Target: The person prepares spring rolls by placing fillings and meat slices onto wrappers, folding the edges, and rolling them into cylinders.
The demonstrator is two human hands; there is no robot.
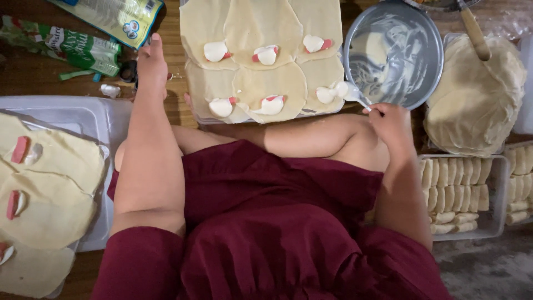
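- The big thing in front of me is the tray (195, 118) covered in thin round wrappers (265, 30), pale yellow and overlapping. Each has a white dollop with a bit of pink-red stick poking out.
- All of this is on a dark wooden floor (33, 78), and I'm sitting with my knees up in a maroon dress (266, 222), looking straight down.
- The round metal bowl (394, 53) just right of the tray is smeared with white filling.
- A stack of plain wrappers (477, 111) is further right, with a wooden handle (475, 34) lying over it.
- Below that are two clear tubs of finished rolls (455, 191) packed in rows.
- On my left, another tray (83, 114) of filled wrappers.
- Green packets (72, 47) are up top left.
- My right hand (391, 125) is clamped on a white spoon (350, 93), its loaded tip over the rightmost wrapper, next to the bowl's rim.
- My left hand (151, 64) is flat on the floor beside the tray, fingers together, holding nothing.
- My own knees block the tray's near edge.
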